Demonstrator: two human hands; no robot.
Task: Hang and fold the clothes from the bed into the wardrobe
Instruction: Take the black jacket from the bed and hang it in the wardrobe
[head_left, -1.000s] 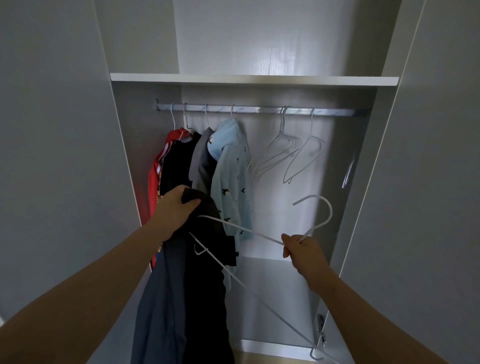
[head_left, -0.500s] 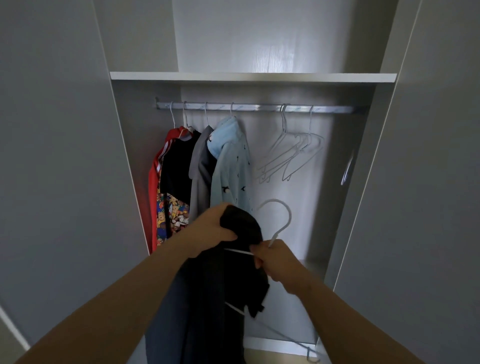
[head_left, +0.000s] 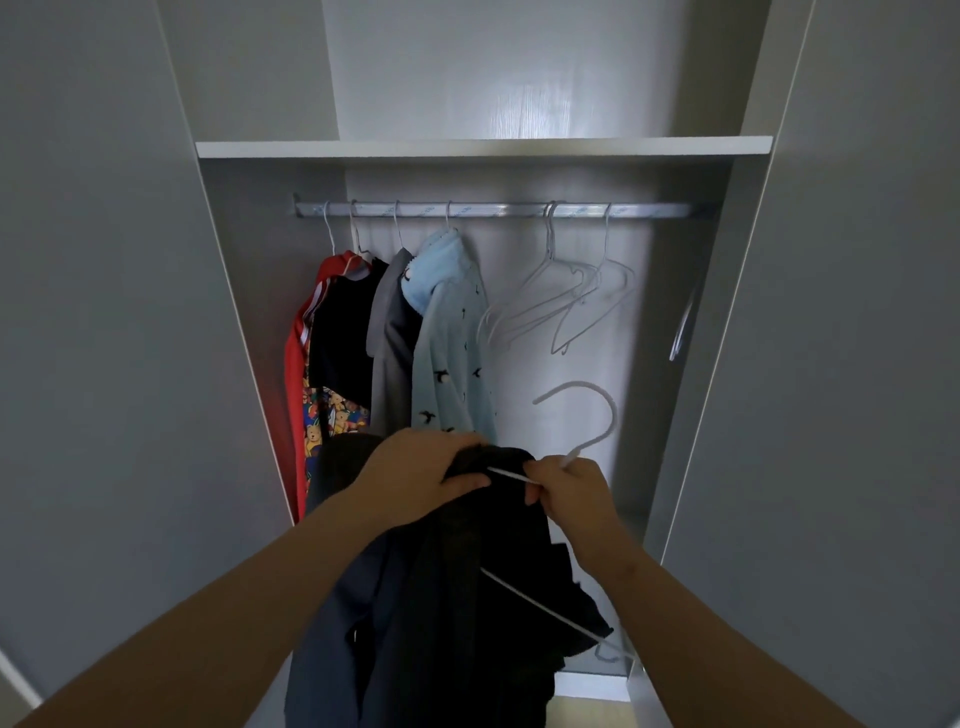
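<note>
Hanger arm's now inside dark garment, w/ our hands drawn together. Left hand bunches the cloth, right hand pinches hanger neck; we judge rail above them comes next.

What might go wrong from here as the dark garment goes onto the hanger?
The dark garment is bunched under the left hand, and the lower arm of the white hanger appears outside the fabric, so it may slip off when released. Lifting the hook to the rail, the right hand could tangle it with the empty hangers.
</note>
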